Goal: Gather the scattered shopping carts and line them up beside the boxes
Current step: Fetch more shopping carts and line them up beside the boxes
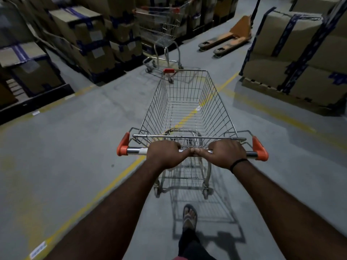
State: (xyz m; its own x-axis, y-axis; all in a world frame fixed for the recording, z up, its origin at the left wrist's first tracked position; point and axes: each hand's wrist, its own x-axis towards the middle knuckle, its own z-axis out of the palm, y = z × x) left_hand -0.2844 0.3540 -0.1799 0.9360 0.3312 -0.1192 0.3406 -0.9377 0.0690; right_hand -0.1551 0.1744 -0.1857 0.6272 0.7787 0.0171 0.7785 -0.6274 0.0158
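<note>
1. Judged step: one cart is on its way to the line-up spot. A silver wire shopping cart with orange corner caps (pixel 187 109) stands mid-aisle on the grey concrete floor (pixel 75 156), astride a painted yellow line (pixel 120 177).
2. Its nose points at a second silver wire cart (pixel 161 32), parked towards the far edge of the floor, just beside tall stacks of brown cardboard boxes banded with blue tape (pixel 82 34) on the left.
3. The next move probably calls for a straight push with a slight steer left, so that the held cart draws up by the parked one without striking it.
4. An orange pallet jack (pixel 231 38) lies on the floor to the right of the parked cart, apart from that path.
5. The left hand (pixel 165 152) grips the chrome handle bar (pixel 135 151), fingers curled fully round it, left of its middle.
6. The right hand (pixel 225 153), with a black wristband (pixel 238 164), grips the bar likewise, right of its middle. The two thumb tips meet at the centre.
</note>
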